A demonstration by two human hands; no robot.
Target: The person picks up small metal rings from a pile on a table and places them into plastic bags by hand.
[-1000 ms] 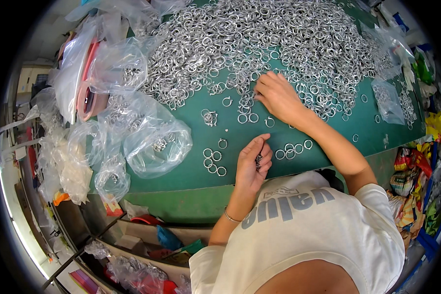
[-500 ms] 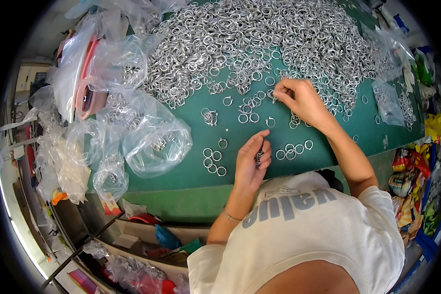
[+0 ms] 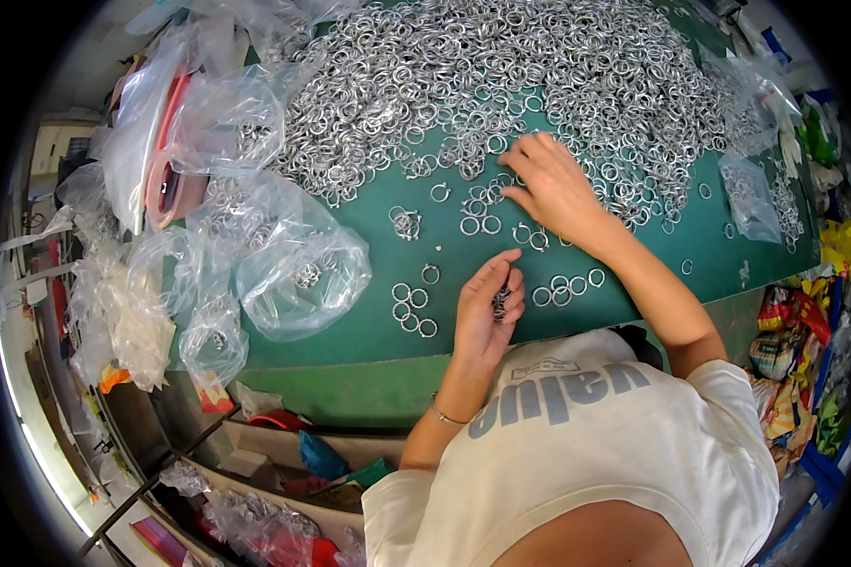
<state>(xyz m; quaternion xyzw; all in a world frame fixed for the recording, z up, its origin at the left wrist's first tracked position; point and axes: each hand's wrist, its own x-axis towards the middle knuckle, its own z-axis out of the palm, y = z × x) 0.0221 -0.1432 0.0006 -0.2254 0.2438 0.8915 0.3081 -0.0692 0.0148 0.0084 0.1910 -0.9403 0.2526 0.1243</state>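
Silvery metal rings lie heaped across the far half of the green counter, far too many to count. The left hand rests near the counter's front edge, its grip curled narrowly around a small stack of rings pinched between thumb and fingers. The right hand reaches out to the edge of the heap, fingers spread and pressing down on loose rings; whether it has any pinched I cannot tell. Just left of the left hand sits a cluster of about six loose rings; to its right, a row of about four. As a judgement, the held stack could slip and scatter if the left fingers loosen, and a sweep of the right forearm could knock the sorted row back into the loose rings. Several clear plastic bags, at least four, lie crumpled at the left, some holding rings.
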